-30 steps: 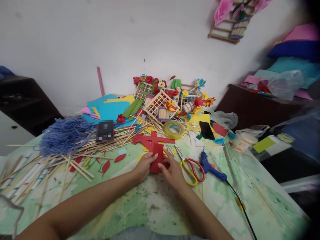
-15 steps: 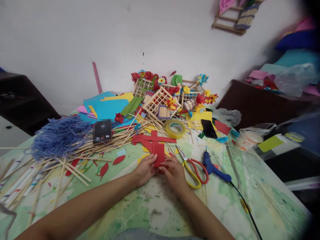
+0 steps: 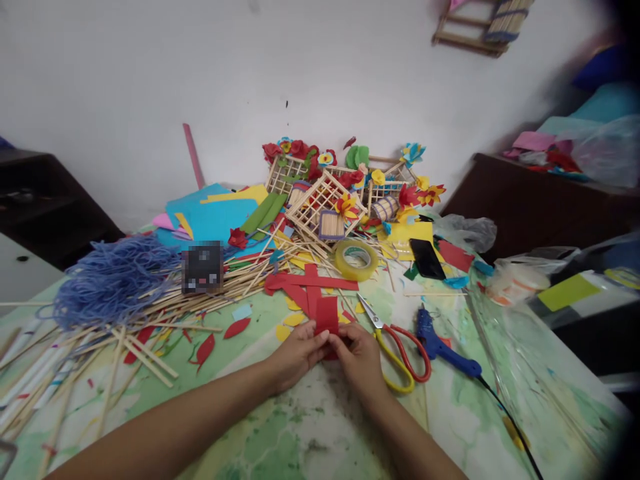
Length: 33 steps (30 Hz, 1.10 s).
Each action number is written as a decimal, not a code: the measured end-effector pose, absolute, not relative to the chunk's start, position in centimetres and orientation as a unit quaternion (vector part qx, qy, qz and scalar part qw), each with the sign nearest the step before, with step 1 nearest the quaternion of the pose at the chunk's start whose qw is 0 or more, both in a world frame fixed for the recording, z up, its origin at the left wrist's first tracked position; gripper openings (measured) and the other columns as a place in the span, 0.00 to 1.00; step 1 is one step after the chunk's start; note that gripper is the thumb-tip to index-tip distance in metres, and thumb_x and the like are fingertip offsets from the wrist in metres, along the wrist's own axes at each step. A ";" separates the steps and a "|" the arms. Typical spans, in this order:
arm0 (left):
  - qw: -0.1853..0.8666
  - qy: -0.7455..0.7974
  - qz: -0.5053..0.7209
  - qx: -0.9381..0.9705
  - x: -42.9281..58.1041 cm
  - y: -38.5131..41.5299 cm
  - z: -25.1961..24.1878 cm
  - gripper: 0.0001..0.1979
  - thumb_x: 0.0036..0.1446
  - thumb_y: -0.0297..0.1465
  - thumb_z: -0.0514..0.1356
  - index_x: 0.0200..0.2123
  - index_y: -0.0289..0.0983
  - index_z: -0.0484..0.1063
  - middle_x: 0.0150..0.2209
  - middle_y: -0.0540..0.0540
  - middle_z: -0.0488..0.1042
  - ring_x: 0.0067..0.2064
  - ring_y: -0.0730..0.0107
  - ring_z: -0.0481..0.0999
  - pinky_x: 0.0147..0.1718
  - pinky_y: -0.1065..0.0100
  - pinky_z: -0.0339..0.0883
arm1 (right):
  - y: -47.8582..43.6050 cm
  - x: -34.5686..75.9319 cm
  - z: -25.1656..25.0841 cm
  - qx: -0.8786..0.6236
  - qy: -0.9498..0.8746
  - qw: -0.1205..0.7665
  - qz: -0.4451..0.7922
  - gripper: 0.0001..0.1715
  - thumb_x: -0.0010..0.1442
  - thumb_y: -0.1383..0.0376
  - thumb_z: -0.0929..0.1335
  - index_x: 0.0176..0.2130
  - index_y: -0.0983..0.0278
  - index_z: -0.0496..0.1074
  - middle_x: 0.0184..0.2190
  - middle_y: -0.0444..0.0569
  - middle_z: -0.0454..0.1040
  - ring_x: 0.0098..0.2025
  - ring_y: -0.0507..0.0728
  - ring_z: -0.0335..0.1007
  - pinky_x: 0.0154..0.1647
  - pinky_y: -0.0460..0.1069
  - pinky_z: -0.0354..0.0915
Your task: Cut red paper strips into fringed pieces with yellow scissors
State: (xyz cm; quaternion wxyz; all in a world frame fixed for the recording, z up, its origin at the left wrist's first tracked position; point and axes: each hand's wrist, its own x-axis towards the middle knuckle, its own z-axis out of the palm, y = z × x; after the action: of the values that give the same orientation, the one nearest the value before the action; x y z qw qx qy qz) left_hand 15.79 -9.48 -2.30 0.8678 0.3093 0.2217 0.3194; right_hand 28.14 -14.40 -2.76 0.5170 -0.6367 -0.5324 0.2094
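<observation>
Both hands sit near the table's front edge, pinching a folded red paper strip (image 3: 327, 316) between them. Its lower part is hidden behind my fingers. My left hand (image 3: 297, 357) holds it from the left, and my right hand (image 3: 357, 357) holds it from the right. Just beyond them lies a cross of red paper strips (image 3: 310, 282), which seems joined to the held piece. To the right of my right hand rest yellow-and-red-handled scissors (image 3: 397, 353), with a blue hot glue gun (image 3: 443, 350) beyond them.
A painted green table (image 3: 310, 427) carries a heap of bamboo sticks (image 3: 170, 300), blue yarn (image 3: 113, 283), tape (image 3: 356, 260), a phone (image 3: 427, 259), coloured paper (image 3: 210, 217) and wooden lattice crafts (image 3: 320, 203). Loose red paper leaves (image 3: 237, 328) lie left of my hands.
The view has turned, shifting everything right and down. My hands have drawn closer together, and less of the red strip shows between them.
</observation>
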 end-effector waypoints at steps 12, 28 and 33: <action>0.852 0.240 0.322 0.336 15.7 -9.4 -2.4 0.09 0.52 0.30 0.61 0.37 0.33 0.70 0.37 0.43 0.76 0.41 0.68 0.75 0.45 0.65 0.65 | -14.6 28.1 -2.5 -0.643 -0.483 0.522 0.284 0.09 0.50 0.61 0.68 0.30 0.64 0.71 0.26 0.45 0.73 0.26 0.52 0.65 0.29 0.47 0.62; 0.794 0.287 0.329 0.424 15.8 -9.4 -2.4 0.13 0.48 0.36 0.64 0.34 0.34 0.69 0.32 0.46 0.74 0.31 0.72 0.73 0.33 0.68 0.66 | -14.6 28.1 -2.5 -0.633 -0.417 0.577 0.304 0.10 0.47 0.61 0.70 0.27 0.64 0.67 0.22 0.43 0.69 0.23 0.50 0.62 0.23 0.45 0.61; 0.739 0.341 0.332 0.478 15.7 -9.2 -2.1 0.13 0.47 0.37 0.64 0.26 0.32 0.69 0.20 0.51 0.68 0.21 0.80 0.63 0.21 0.76 0.55 | -14.4 28.3 -2.6 -0.634 -0.430 0.568 0.300 0.10 0.48 0.62 0.69 0.30 0.65 0.67 0.23 0.43 0.70 0.25 0.51 0.65 0.26 0.45 0.62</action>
State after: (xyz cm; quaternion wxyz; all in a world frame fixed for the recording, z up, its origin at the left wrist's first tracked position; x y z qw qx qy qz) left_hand 15.71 -9.17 -2.15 0.7385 0.4776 0.3414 0.3315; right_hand 28.30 -14.41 -2.56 0.5682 -0.6340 -0.4301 0.3004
